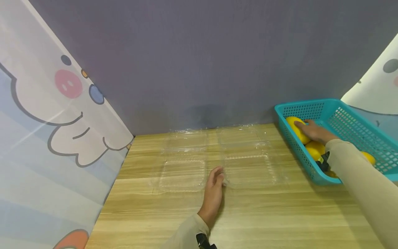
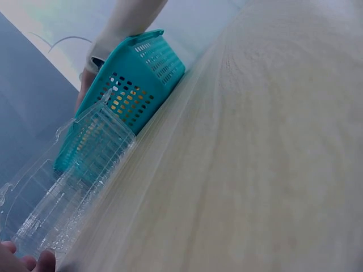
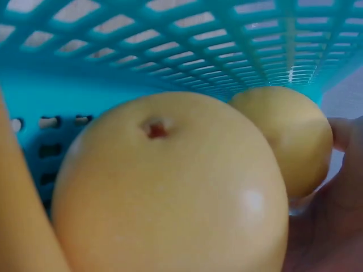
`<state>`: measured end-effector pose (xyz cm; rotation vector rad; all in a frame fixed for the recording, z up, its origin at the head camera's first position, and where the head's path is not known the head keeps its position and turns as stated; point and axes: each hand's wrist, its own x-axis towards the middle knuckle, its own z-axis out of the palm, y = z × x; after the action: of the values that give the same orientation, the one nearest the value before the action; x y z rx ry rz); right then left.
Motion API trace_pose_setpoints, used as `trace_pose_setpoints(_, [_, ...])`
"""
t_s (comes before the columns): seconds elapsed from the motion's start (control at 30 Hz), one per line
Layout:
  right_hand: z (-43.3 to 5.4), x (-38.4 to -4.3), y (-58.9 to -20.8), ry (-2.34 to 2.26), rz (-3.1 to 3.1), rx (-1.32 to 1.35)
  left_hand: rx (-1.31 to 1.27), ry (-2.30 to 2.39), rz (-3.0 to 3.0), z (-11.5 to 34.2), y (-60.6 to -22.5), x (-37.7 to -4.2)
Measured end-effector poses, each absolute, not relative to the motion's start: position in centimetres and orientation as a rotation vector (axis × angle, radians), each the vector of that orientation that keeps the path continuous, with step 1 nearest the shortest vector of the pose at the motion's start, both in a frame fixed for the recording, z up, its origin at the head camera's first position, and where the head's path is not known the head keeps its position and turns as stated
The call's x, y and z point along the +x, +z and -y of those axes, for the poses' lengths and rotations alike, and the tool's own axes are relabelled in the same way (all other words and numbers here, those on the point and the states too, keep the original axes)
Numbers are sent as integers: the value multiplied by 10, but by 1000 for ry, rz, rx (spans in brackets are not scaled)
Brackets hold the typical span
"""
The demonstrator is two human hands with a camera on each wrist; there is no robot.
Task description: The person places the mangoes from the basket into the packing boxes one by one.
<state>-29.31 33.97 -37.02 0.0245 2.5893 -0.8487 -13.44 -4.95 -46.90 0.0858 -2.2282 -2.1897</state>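
Note:
My right hand reaches into the turquoise basket and grips a yellow fruit at its left end. In the right wrist view, a finger and the palm lie against that fruit, and a larger-looking one with a small stem hollow fills the foreground. My left hand rests on its side on the table, its relaxed fingers at the near left corner of the right clear plastic container. Fingertips show beside the container's wall in the left wrist view.
A second clear plastic container, lid folded back, lies left of the first on the wooden table. More yellow fruits sit in the basket. A grey wall stands behind, with a cartoon-printed sheet at the left.

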Motion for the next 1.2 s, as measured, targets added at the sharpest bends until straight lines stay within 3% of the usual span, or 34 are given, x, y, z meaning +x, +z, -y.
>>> trace_pose_setpoints(0.3, [-337, -287, -362, -786, -2718, 102, 84, -2187, 2234, 49, -470, -135])
trace_pose_setpoints(1.2, [-327, -258, -334, -648, -2865, -43, 174, -2188, 2198, 51, -469, -148])
